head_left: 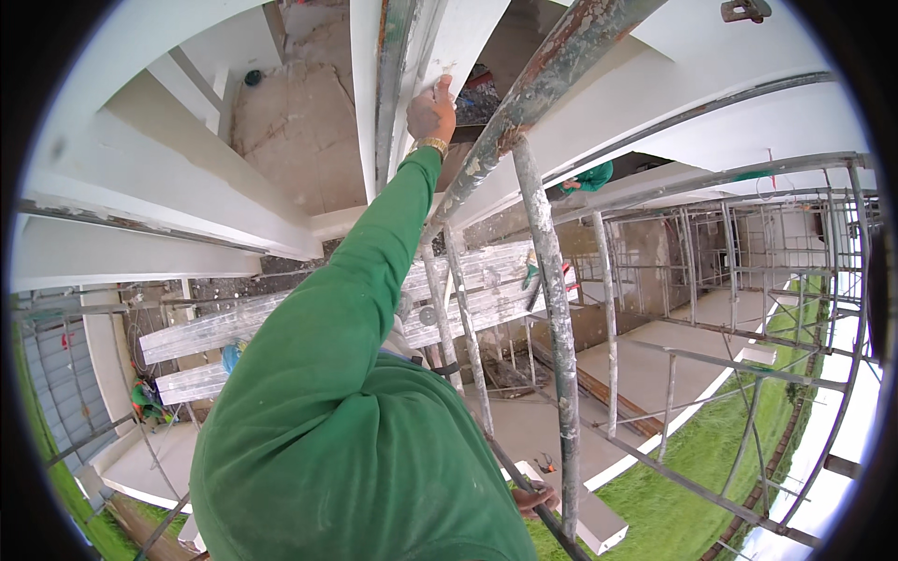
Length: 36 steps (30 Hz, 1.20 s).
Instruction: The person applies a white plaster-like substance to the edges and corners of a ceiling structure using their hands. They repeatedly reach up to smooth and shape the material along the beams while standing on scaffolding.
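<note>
My left hand [432,112], in a green sleeve with a gold-coloured watch [429,145] at the wrist, is raised against a narrow white upright [465,39]. Its fingers are curled in toward the surface with the thumb side up; whatever lies inside them is hidden. Low on the right, partly behind my body, my right hand [535,498] closes around a dark scaffold tube [505,460]. A thick paint-spattered scaffold pipe [561,70] slants past on the right of my left hand, and a spattered upright pipe [552,280] joins it.
Beneath me lie white-stained scaffold planks [201,329], with a tool with a red and green handle [531,271] on them. Another person's green sleeve [591,178] shows beyond the pipes; a second person [148,400] is far below left. Scaffold frames [739,252] and grass [683,458] spread out at right.
</note>
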Tool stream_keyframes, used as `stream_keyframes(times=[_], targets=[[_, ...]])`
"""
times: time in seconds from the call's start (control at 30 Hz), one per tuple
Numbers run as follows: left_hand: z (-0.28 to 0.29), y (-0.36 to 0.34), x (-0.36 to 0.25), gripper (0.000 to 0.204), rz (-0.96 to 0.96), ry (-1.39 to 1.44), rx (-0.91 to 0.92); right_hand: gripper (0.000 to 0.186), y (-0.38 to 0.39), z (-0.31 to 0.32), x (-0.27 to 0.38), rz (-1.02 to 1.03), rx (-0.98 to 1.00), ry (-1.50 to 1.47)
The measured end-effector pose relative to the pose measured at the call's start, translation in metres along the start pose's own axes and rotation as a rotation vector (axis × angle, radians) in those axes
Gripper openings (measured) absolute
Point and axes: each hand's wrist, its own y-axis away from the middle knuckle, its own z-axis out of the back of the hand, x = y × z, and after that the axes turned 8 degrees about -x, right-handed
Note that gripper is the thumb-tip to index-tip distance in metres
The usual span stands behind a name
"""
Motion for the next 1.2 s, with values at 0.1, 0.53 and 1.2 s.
stream_keyframes(times=[0.1, 0.53, 1.2], targets=[[-0.007, -0.002, 0.036, 0.067, 0.268, 0.173, 0.060, 0.045, -0.003, -0.003, 0.007, -0.022, -0.013, -0.013], [-0.022, -0.025, 0.050, 0.062, 0.232, 0.386, 0.259, 0.036, 0.003, 0.007, -0.008, -0.108, -0.027, -0.019], [-0.010, -0.008, -0.032, 0.062, 0.177, 0.529, 0.232, 0.036, 0.006, 0.005, -0.012, -0.169, -0.050, -0.113]])
